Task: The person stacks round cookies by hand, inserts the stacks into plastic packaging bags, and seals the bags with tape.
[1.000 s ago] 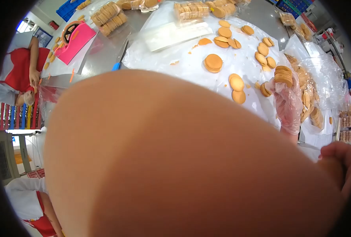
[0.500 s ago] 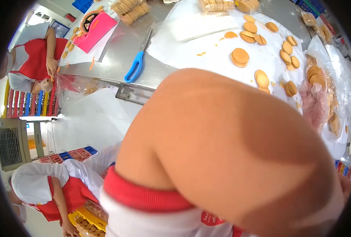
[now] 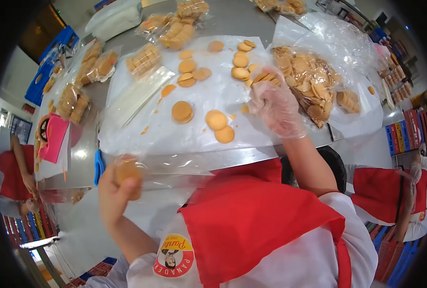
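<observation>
My left hand (image 3: 115,189), bare, is closed around a clear plastic bag (image 3: 175,165) at the table's front edge. Round biscuits (image 3: 128,172) show in the bag by my fingers, slightly blurred. My right hand (image 3: 280,108), in a clear plastic glove, grips a row of thin biscuits (image 3: 266,78) above the white sheet (image 3: 160,137). Loose round biscuits (image 3: 217,120) and a short stack (image 3: 182,111) lie on the sheet between my hands. Beside my right hand is a large open bag of biscuits (image 3: 309,84).
Flat clear bags (image 3: 141,98) lie left on the sheet. Filled packs (image 3: 144,60) stand behind them. Blue-handled scissors (image 3: 99,167) rest at the front edge, near a pink case (image 3: 55,137). Co-workers in red aprons (image 3: 14,168) stand on both sides.
The arm that covered much of the view has moved away, and the view has shifted. Both my hands now show, the left with a bag, the right with biscuits.
</observation>
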The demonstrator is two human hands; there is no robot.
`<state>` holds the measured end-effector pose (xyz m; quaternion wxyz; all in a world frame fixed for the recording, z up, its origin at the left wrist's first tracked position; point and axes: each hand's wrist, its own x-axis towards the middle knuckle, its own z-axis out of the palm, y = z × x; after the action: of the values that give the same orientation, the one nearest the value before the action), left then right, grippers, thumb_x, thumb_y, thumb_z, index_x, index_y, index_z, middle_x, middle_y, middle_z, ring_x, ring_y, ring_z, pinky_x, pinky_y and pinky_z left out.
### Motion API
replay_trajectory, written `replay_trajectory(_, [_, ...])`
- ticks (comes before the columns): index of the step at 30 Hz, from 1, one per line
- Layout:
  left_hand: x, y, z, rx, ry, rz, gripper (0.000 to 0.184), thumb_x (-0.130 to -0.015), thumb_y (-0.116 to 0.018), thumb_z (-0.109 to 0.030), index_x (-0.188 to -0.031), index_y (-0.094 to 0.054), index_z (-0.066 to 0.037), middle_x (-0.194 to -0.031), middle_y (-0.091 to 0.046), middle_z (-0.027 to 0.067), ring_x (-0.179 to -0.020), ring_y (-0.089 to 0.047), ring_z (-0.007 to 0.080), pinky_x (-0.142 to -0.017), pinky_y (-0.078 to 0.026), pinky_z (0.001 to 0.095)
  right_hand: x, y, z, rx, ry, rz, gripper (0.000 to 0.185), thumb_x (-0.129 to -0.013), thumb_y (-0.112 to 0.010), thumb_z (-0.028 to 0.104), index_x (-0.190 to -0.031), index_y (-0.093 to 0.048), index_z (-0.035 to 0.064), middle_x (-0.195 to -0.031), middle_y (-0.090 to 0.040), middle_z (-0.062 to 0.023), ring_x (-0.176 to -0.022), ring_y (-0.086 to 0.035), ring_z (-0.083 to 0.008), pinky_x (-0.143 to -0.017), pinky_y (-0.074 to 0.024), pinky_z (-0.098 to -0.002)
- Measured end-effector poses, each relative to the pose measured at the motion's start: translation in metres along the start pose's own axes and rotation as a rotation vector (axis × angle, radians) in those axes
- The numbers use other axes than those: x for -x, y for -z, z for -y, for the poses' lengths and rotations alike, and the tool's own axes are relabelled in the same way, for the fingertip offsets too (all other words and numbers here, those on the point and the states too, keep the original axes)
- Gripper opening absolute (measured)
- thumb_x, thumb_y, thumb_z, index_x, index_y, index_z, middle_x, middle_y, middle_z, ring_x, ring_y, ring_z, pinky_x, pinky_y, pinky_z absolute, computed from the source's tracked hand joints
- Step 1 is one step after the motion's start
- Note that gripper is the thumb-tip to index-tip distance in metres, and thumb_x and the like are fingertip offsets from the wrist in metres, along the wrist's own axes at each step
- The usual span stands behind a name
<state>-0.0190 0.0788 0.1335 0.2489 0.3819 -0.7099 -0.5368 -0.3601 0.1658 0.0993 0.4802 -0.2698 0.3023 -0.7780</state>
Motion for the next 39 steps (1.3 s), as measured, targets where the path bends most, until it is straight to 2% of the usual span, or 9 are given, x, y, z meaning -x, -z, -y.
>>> replay_trajectory(9, [-0.021, 0.025, 0.058, 0.318, -0.146, -0.008, 0.065, -0.077, -0.054, -0.055, -0.110, -0.046, 0.001, -0.088, -0.053, 0.0076, -0.072, -0.055, 0.0148, -0.062, -0.046, 0.0260, -0.002, 0.002, 0.001, 0.094, -0.027, -0.193, 0.017, -0.082, -0.047, 0.022, -0.093, -0.048, 0.0091, -0.078, -0.050, -0.0071, -0.057, -0.048, -0.0181, -0.049, -0.0388, -0.0281])
replay_trajectory(11, [-0.035, 0.027, 0.074, 0.483, -0.164, 0.081, 0.065, -0.079, -0.051, -0.055, -0.113, -0.046, 0.000, -0.092, -0.054, 0.0078, -0.076, -0.055, 0.0154, -0.065, -0.047, 0.0274, -0.003, 0.005, -0.004, 0.514, 0.354, -0.058, 0.024, -0.084, -0.043, 0.030, -0.096, -0.047, 0.0097, -0.077, -0.049, -0.0063, -0.057, -0.047, -0.0183, -0.049, -0.0384, -0.0279])
replay_trajectory(13, [-0.044, 0.020, 0.089, 0.644, -0.108, -0.125, 0.065, -0.078, -0.051, -0.055, -0.114, -0.046, -0.001, -0.092, -0.054, 0.0066, -0.078, -0.054, 0.0153, -0.064, -0.046, 0.0279, -0.004, 0.004, 0.000, 0.465, 0.323, 0.000, 0.029, -0.086, -0.040, 0.035, -0.099, -0.046, 0.0103, -0.078, -0.048, -0.0055, -0.058, -0.047, -0.0181, -0.049, -0.0380, -0.0276])
replay_trajectory(15, [-0.049, 0.019, 0.104, 0.778, -0.082, -0.189, 0.064, -0.079, -0.050, -0.055, -0.115, -0.045, -0.002, -0.093, -0.055, 0.0056, -0.080, -0.054, 0.0154, -0.064, -0.046, 0.0288, -0.004, -0.002, 0.009, -0.062, -0.121, -0.018, 0.032, -0.087, -0.038, 0.038, -0.101, -0.045, 0.0109, -0.078, -0.047, -0.0047, -0.060, -0.046, -0.0177, -0.049, -0.0377, -0.0274])
replay_trajectory(21, [-0.050, 0.021, 0.114, 0.922, -0.046, -0.227, 0.059, -0.084, -0.045, -0.050, -0.118, -0.044, -0.002, -0.099, -0.055, 0.0060, -0.085, -0.054, 0.0170, -0.071, -0.047, 0.0314, -0.006, 0.000, 0.003, -0.058, -0.097, 0.044, 0.030, -0.087, -0.043, 0.033, -0.103, -0.046, 0.0077, -0.085, -0.051, -0.0060, -0.065, -0.050, -0.0183, -0.056, -0.0418, -0.0321])
replay_trajectory(26, [-0.054, 0.022, 0.115, 0.903, -0.089, -0.170, 0.057, -0.084, -0.046, -0.049, -0.117, -0.045, -0.001, -0.099, -0.054, 0.0066, -0.087, -0.053, 0.0172, -0.072, -0.047, 0.0307, -0.034, 0.019, 0.001, 1.138, 0.312, 0.131, 0.031, -0.087, -0.044, 0.034, -0.104, -0.047, 0.0079, -0.091, -0.050, -0.0059, -0.071, -0.050, -0.0167, -0.058, -0.0439, -0.0259])
replay_trajectory(32, [-0.056, 0.028, 0.123, 0.982, -0.194, 0.040, 0.055, -0.089, -0.037, -0.047, -0.119, -0.045, -0.002, -0.107, -0.054, 0.0086, -0.092, -0.054, 0.0191, -0.079, -0.046, 0.0335, -0.067, 0.010, 0.005, 0.239, -0.294, 0.094, 0.033, -0.085, -0.050, 0.018, -0.115, -0.042, 0.0067, -0.098, -0.048, -0.0034, -0.091, -0.047, -0.0148, -0.079, -0.0436, -0.0303])
replay_trajectory(35, [-0.055, 0.026, 0.122, 0.986, -0.191, 0.009, 0.054, -0.089, -0.038, -0.046, -0.117, -0.045, -0.001, -0.106, -0.054, 0.0089, -0.091, -0.054, 0.0195, -0.077, -0.046, 0.0333, -0.064, 0.000, 0.008, 0.492, -0.333, 0.028, 0.036, -0.084, -0.049, 0.017, -0.118, -0.041, 0.0075, -0.097, -0.051, -0.0076, -0.087, -0.051, -0.0178, -0.078, -0.0444, -0.0314])
replay_trajectory(39, [-0.055, 0.023, 0.117, 0.987, -0.198, 0.030, 0.054, -0.088, -0.039, -0.046, -0.118, -0.045, -0.001, -0.105, -0.054, 0.0087, -0.091, -0.054, 0.0194, -0.077, -0.046, 0.0332, -0.050, -0.024, 0.014, 1.915, 0.045, 0.508, 0.041, -0.081, -0.050, 0.017, -0.120, -0.041, 0.0095, -0.098, -0.053, -0.0153, -0.081, -0.056, -0.0271, -0.074, -0.0454, -0.0343])
